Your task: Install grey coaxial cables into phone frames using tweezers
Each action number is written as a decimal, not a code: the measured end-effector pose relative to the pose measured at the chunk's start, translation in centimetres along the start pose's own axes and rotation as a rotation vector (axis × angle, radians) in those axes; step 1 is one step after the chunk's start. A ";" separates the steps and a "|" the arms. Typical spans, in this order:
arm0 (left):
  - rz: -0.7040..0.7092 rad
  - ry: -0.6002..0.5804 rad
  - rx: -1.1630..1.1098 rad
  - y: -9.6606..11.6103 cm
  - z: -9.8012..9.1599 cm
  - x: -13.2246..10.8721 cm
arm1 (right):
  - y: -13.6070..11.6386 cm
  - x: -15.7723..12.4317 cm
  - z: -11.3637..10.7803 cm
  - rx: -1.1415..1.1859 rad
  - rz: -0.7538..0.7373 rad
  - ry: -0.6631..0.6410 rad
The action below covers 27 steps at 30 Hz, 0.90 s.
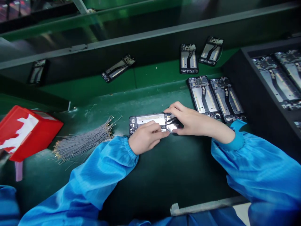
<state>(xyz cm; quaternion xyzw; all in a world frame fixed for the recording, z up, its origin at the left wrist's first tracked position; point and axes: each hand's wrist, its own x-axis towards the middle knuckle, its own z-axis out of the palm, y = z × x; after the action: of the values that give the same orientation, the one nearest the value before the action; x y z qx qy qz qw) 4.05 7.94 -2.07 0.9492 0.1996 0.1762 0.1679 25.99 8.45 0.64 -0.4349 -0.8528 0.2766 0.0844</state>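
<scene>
An opened phone [150,118], its circuit board and silvery inner plate exposed, lies sideways on the green work surface. My right hand [188,119] grips its right end, thumb on the near edge and fingers on the far edge. Over the near side of the phone, my left hand [148,136] is closed, with the index fingertip at the near edge beside my right thumb. Whatever its fingers may pinch is hidden. To the left of my left hand rests a bundle of thin grey cables [84,142] with small metal ends.
Two opened phones [204,95] lie side by side beyond my right wrist. Several more, including one phone [188,59], are farther back. A black rack [256,94] with phones stands at right. A red box [44,133] sits at left. A metal rail crosses the back.
</scene>
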 end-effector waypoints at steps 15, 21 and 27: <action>0.016 -0.012 -0.004 0.1 0.0 0.0 | -0.5 0.1 -0.2 -0.042 0.030 -0.017; -0.065 0.070 -0.176 0.3 -0.2 0.3 | -0.6 0.4 0.2 -0.117 0.038 0.038; -0.078 0.056 -0.218 0.2 -0.1 0.3 | -0.8 0.7 0.2 -0.140 0.070 0.007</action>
<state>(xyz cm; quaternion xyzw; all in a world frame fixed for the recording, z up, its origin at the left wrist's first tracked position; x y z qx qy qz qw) 4.33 7.95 -1.81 0.9114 0.2206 0.2167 0.2714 24.94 8.61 0.86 -0.4702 -0.8540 0.2176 0.0469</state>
